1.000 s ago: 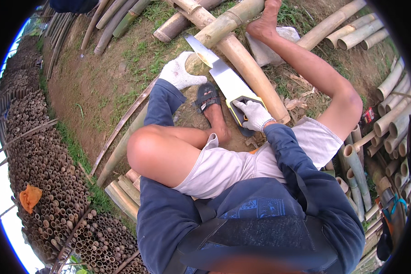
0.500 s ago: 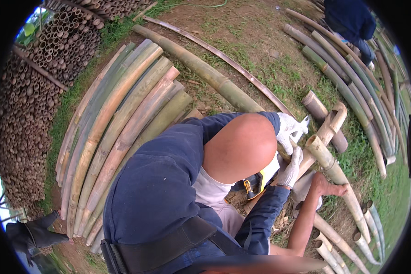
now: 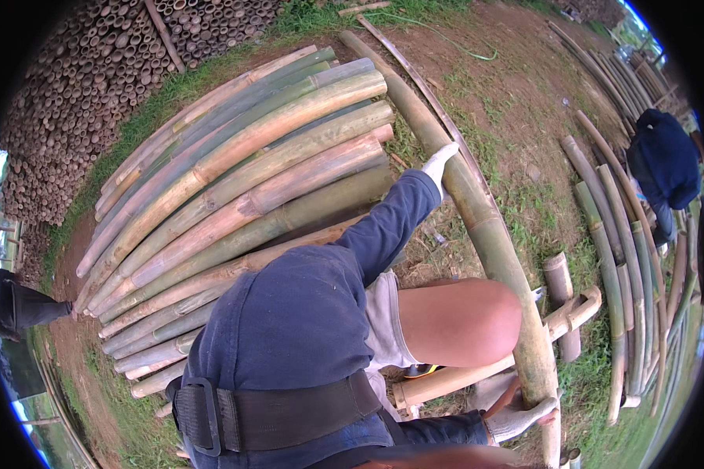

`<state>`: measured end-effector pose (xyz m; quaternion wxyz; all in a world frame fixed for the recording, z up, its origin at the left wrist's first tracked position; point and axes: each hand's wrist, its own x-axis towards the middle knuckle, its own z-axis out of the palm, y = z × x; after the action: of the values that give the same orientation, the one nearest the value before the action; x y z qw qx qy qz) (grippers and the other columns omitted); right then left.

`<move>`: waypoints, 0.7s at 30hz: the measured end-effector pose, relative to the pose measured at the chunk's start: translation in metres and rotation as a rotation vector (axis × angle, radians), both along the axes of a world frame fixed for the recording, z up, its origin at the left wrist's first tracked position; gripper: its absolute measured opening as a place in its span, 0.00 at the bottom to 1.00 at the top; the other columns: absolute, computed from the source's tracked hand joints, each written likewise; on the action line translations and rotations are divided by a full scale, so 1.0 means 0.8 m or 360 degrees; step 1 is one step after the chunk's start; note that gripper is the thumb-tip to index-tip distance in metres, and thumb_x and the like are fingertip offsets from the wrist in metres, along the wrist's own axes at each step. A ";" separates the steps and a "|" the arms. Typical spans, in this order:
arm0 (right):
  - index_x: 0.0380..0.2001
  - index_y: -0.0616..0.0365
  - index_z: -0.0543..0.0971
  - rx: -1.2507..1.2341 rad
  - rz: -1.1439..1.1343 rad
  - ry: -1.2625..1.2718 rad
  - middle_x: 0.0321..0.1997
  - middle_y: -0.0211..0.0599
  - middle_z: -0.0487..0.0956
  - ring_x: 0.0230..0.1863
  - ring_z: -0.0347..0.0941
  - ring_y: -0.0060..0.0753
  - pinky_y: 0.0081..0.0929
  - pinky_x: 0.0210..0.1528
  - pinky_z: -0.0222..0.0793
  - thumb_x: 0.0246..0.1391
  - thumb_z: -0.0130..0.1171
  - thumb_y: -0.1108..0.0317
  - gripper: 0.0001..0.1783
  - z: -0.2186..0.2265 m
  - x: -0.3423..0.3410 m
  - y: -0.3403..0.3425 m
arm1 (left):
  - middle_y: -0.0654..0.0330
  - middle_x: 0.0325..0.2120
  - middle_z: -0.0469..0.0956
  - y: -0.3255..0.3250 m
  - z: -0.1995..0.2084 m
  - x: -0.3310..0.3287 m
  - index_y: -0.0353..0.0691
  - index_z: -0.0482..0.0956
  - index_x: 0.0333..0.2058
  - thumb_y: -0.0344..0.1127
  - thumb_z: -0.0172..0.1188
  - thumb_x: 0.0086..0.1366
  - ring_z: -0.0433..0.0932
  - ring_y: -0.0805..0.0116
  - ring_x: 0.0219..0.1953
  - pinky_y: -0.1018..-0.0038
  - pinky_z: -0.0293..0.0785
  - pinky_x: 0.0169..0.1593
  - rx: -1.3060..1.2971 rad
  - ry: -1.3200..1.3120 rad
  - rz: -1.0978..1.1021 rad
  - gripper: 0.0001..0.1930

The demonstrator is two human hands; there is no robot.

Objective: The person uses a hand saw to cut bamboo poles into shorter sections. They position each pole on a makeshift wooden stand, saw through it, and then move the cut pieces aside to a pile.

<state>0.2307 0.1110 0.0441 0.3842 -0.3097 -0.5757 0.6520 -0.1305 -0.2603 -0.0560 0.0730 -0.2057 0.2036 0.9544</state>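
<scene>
A long, thick greenish bamboo pole (image 3: pixel 489 234) runs from the far middle down to the lower right, past my bare knee. My left hand (image 3: pixel 440 168), in a white glove, is closed against the pole's left side partway along. My right hand (image 3: pixel 520 420), also gloved, grips it close to its near end. Under the pole lies a shorter bamboo piece (image 3: pixel 446 381) crossing it, with a cut-out at its right end. Part of a yellow and black tool (image 3: pixel 421 370) shows below my knee; the rest is hidden.
Many bamboo poles (image 3: pixel 250 187) lie side by side at left. Behind them rises a tall stack of cut bamboo (image 3: pixel 94 102). A short bamboo log (image 3: pixel 562 301) and more poles (image 3: pixel 606 266) lie at right. One person (image 3: pixel 665 164) is at far right, another (image 3: pixel 12 301) at far left.
Both hands have left the notched bamboo piece and now hold the long pole. My left hand has reached far forward; my right has come nearer. The pole now lies over the shorter piece.
</scene>
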 end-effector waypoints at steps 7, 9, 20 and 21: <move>0.79 0.62 0.68 -0.0467 -0.0043 0.0409 0.79 0.52 0.71 0.77 0.69 0.48 0.48 0.79 0.65 0.73 0.66 0.42 0.45 0.030 0.062 0.031 | 0.55 0.55 0.82 0.061 0.015 0.075 0.47 0.76 0.66 0.47 0.78 0.70 0.83 0.54 0.59 0.45 0.81 0.64 0.0035 0.0161 -0.0193 0.31; 0.78 0.64 0.69 -0.0193 -0.0287 0.0143 0.77 0.53 0.72 0.76 0.71 0.47 0.45 0.77 0.67 0.73 0.66 0.41 0.46 0.037 0.071 0.043 | 0.57 0.54 0.83 0.067 0.034 0.081 0.47 0.76 0.64 0.46 0.79 0.70 0.84 0.55 0.57 0.47 0.82 0.63 0.0069 0.0251 -0.0245 0.30; 0.81 0.67 0.57 0.0458 -0.0123 0.0103 0.78 0.55 0.63 0.75 0.69 0.52 0.43 0.66 0.82 0.77 0.58 0.37 0.50 0.146 -0.072 0.069 | 0.60 0.53 0.80 -0.038 0.187 0.094 0.50 0.72 0.65 0.36 0.81 0.67 0.84 0.59 0.55 0.50 0.85 0.58 0.0289 0.0849 0.0290 0.33; 0.81 0.67 0.58 0.0418 -0.0080 0.0190 0.78 0.55 0.65 0.74 0.69 0.51 0.42 0.65 0.82 0.77 0.58 0.37 0.50 0.161 -0.105 0.058 | 0.61 0.52 0.80 -0.068 0.199 0.102 0.50 0.72 0.64 0.36 0.81 0.67 0.84 0.60 0.54 0.50 0.85 0.57 0.0256 0.0832 0.0423 0.32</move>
<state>0.1466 0.1573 0.1726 0.4712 -0.2316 -0.6243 0.5784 -0.0489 -0.3146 0.1032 -0.0913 0.0284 0.1106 0.9893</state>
